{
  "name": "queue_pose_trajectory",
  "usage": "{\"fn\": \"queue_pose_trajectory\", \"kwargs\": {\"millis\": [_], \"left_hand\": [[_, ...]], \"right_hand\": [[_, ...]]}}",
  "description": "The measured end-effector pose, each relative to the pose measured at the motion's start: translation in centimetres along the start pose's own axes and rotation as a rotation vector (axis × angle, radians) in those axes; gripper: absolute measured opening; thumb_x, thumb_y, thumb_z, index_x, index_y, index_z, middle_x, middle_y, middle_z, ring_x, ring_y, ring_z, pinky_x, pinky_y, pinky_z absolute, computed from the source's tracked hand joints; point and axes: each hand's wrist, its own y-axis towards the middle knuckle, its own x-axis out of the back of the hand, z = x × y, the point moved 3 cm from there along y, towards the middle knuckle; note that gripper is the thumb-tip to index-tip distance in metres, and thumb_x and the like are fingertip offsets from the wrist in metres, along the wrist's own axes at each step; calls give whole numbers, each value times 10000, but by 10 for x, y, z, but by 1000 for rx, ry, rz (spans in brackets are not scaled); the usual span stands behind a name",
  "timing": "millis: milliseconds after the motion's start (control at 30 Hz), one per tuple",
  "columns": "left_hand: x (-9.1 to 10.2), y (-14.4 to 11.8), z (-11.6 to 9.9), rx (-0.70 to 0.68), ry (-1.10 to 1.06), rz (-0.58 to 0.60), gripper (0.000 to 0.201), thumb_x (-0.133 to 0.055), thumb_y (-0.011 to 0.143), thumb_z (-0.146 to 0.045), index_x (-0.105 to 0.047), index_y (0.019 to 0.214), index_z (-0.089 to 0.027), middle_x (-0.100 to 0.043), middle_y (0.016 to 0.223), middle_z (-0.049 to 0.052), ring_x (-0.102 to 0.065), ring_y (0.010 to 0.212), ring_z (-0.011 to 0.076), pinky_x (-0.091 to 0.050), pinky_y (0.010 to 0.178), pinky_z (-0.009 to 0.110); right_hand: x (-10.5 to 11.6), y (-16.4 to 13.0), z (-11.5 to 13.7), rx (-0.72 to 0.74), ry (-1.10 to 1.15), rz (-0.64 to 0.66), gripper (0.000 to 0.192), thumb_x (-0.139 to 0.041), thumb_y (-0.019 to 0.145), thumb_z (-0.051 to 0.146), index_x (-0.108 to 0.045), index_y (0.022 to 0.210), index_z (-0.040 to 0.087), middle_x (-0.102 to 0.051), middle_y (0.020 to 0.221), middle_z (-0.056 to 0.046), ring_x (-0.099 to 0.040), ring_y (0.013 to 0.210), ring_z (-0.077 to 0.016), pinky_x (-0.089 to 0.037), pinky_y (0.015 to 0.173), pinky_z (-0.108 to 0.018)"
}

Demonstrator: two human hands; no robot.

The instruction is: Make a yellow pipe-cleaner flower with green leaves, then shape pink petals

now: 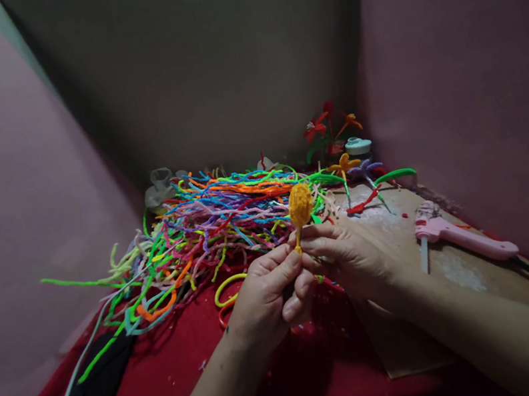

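Observation:
Both hands meet at the middle of the view over a red cloth. Between them stands an orange pipe-cleaner piece, a fuzzy oval coil on a short stem, held upright. My left hand pinches the stem from the left with thumb and fingers. From the right, my right hand grips the same stem just under the coil. Behind the hands lies a big tangled heap of many-coloured pipe cleaners.
A pink glue gun with a black cord lies on a brown board at the right. Finished pipe-cleaner flowers and a small white pot stand at the back right. Dull pink and grey walls close in on three sides.

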Motion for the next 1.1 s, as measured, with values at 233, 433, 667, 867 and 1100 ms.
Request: {"fn": "queue_pose_trajectory", "kwargs": {"millis": [233,433,667,867,1100], "left_hand": [[0,4,-3,-269,730,-257,204,-524,836,-357,-553,925,-175,-600,738,2,-530,516,94,-414,495,209],[-14,7,-17,-508,1548,-351,128,-440,863,-235,-560,852,-191,-595,754,47,-538,653,161,-349,605,251],[-10,17,-21,-498,1241,-292,213,-416,883,-256,-544,731,-179,-470,619,-23,-398,561,100,-314,565,214],[0,20,-14,-365,696,-245,252,-525,829,-317,-482,634,-164,-369,528,-61,-306,477,60,-257,451,182],[3,17,-15,-233,309,-164,260,-614,772,-357,-512,664,-143,-401,501,-68,-271,389,18,-197,382,160]], "right_hand": [[6,2,1,48,-4,-156,166,-690,664,243,-678,821,191,-635,761,13,-512,579,-82,-357,534,-214],[8,3,6,138,12,-176,146,-680,691,234,-670,830,191,-619,736,9,-497,599,-88,-356,532,-205],[12,6,8,163,-19,-177,178,-702,700,283,-649,849,201,-539,667,45,-374,485,-49,-284,453,-200],[5,11,11,159,-42,-138,183,-718,675,274,-659,821,183,-584,712,30,-460,561,-61,-334,509,-202],[4,21,17,111,-107,29,108,-702,677,229,-674,758,163,-563,642,20,-430,525,-64,-300,483,-198]]}}
